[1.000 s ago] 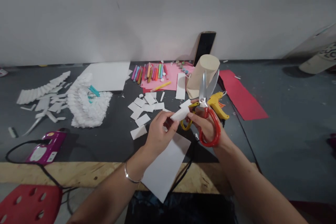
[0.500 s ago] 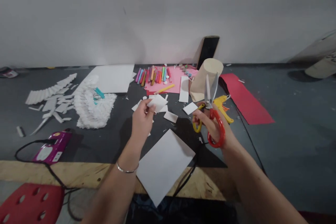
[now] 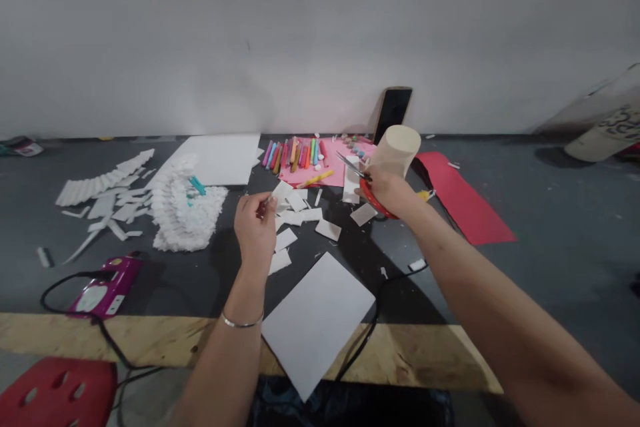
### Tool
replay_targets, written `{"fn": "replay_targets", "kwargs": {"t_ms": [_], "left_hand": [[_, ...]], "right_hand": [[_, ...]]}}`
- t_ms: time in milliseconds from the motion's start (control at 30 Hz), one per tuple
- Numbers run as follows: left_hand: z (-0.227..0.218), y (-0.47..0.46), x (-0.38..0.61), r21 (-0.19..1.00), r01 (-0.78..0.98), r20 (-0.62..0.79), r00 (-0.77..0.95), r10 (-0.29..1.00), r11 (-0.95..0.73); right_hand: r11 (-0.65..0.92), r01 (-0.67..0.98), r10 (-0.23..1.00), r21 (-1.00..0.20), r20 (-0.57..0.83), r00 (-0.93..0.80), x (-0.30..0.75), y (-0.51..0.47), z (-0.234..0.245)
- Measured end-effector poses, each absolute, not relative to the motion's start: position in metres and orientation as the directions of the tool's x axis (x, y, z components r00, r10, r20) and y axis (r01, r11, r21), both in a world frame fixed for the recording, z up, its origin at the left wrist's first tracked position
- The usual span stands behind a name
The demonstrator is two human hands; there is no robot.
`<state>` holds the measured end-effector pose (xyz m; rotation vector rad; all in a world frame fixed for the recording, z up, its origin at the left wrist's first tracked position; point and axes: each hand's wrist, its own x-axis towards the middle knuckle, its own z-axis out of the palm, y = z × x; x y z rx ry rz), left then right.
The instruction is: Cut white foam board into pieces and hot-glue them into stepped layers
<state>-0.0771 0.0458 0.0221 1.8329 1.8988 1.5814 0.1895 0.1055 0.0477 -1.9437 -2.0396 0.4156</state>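
Observation:
My left hand (image 3: 256, 223) is closed in a pinch, its fingertips at the corner of a small white card piece (image 3: 281, 192). Several more white pieces (image 3: 327, 229) lie scattered beside and below it on the dark tabletop. My right hand (image 3: 393, 190) grips scissors (image 3: 353, 165) by their red handle, blades pointing left over a white strip. Just behind that hand stands a cream paper cylinder (image 3: 400, 143). A yellow glue gun (image 3: 425, 195) is mostly hidden by the hand. A large white sheet (image 3: 320, 320) lies between my forearms, overhanging the wooden front edge.
Coloured sticks (image 3: 295, 153) and a yellow pencil (image 3: 317, 179) rest on pink paper. A phone (image 3: 393, 110) leans on the wall. Red paper (image 3: 465, 200) lies right. Left are a fluffy white piece (image 3: 185, 213), paper scraps (image 3: 105, 203) and a purple box (image 3: 107, 287) with a black cable.
My right hand has moved forward and left, swinging the scissors from upright to pointing left. My left hand has shifted slightly left and down, and more white pieces show below it.

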Motion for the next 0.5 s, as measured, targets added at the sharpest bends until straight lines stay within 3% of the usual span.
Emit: {"fn": "replay_targets", "kwargs": {"t_ms": [133, 233, 367, 500], "left_hand": [[0.023, 0.042, -0.076, 0.669, 0.685, 0.628, -0.312, 0.713, -0.289], [0.023, 0.041, -0.074, 0.762, 0.591, 0.556, -0.387, 0.736, -0.265], [0.029, 0.038, -0.070, 0.867, 0.463, 0.415, -0.464, 0.783, -0.185], [0.032, 0.039, -0.073, 0.799, 0.580, 0.491, -0.476, 0.730, -0.160]], "right_hand": [[-0.041, 0.941, 0.999, -0.336, -0.030, 0.033, 0.167, 0.130, 0.031], [-0.070, 0.937, 0.997, -0.342, -0.035, 0.062, 0.162, 0.138, 0.018], [-0.090, 0.905, 0.996, -0.416, -0.037, 0.082, 0.165, 0.144, 0.008], [-0.067, 0.834, 0.994, -0.547, 0.036, 0.103, 0.173, 0.150, 0.006]]}}
